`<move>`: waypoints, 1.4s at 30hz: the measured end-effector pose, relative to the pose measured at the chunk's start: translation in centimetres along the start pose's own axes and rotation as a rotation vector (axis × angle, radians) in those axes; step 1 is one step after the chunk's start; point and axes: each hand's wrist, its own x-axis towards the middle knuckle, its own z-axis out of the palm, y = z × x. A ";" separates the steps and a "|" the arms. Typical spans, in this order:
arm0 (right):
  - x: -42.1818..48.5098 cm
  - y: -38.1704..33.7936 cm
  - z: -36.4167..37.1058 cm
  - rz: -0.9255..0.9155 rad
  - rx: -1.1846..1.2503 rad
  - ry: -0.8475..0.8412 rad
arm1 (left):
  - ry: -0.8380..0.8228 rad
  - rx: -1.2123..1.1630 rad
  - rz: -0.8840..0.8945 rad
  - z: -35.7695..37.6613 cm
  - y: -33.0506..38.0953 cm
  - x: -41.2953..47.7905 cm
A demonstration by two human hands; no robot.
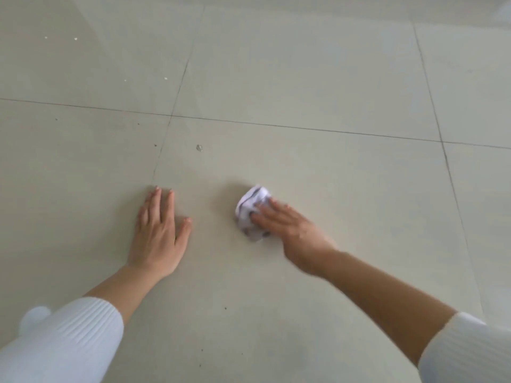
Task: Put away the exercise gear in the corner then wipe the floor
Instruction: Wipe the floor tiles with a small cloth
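Note:
A crumpled white cloth with grey marks lies on the pale tiled floor. My right hand presses down on it, fingers over its right side and gripping it; the hand is blurred. My left hand rests flat on the floor to the left of the cloth, fingers spread and holding nothing. No exercise gear is in view.
A small grey speck sits on the tile beyond the hands. Several tiny dark and white specks dot the tiles at the left. Dark grout lines cross the floor. White ribbed sleeves cover both forearms near the frame's bottom corners.

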 end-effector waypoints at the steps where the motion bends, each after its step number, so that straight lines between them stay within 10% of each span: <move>1: 1.4 1.3 -1.0 0.064 -0.025 -0.003 | 0.006 -0.003 0.010 0.0 -0.1 0.0; 11: 14.4 3.6 -4.0 0.603 -0.054 0.110 | 0.041 -0.053 0.049 -0.2 -1.6 -0.3; 23: 7.1 2.8 -1.2 -0.279 -0.027 -0.088 | 0.168 -0.218 0.204 -1.1 4.0 6.9; 29: 11.9 12.2 -7.2 0.501 0.020 0.249 | 0.073 -0.095 0.332 0.6 6.4 8.0; 33: 17.8 13.1 -8.5 0.688 -0.005 0.220 | 0.095 -0.071 0.332 0.3 6.3 8.3; 42: 13.8 8.5 -4.5 0.185 0.105 0.131 | 0.081 -0.036 0.323 -0.2 6.5 8.6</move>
